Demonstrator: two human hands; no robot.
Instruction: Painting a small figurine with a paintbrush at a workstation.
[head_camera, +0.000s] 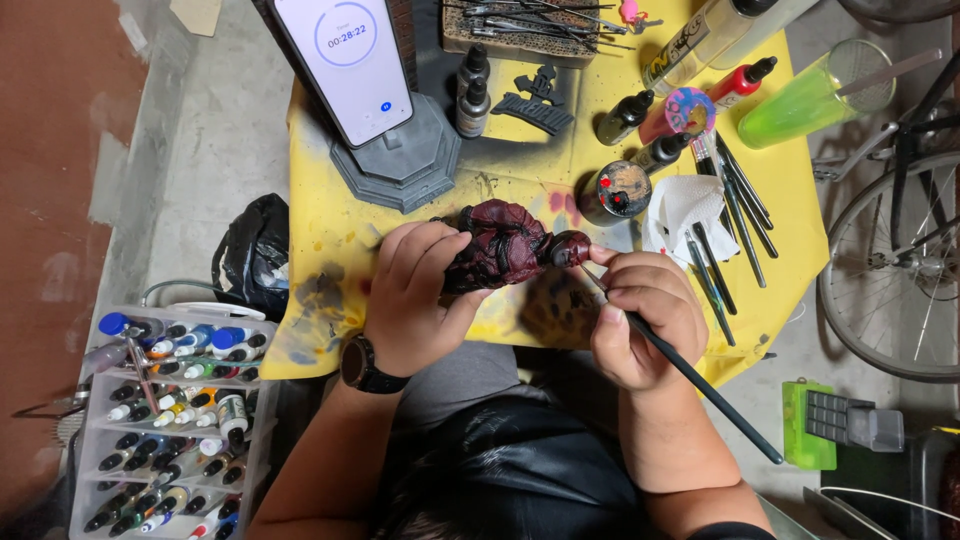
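Centrally, over the yellow table cover (330, 230), the left hand (415, 300) grips a dark red figurine (505, 245), fingers curled around its body. Just right of it, the right hand (645, 315) pinches a thin black paintbrush (700, 385), whose handle slants toward the near right and whose tip is at the figurine's head. Far left stands a phone (345, 60) on a grey stand (400, 165). Near left, a rack of paint bottles (170, 420).

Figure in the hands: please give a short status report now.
Left hand grips dark red figure over yellow table. Right hand holds black brush, tip at the figure's head. Nothing between hands and figure.
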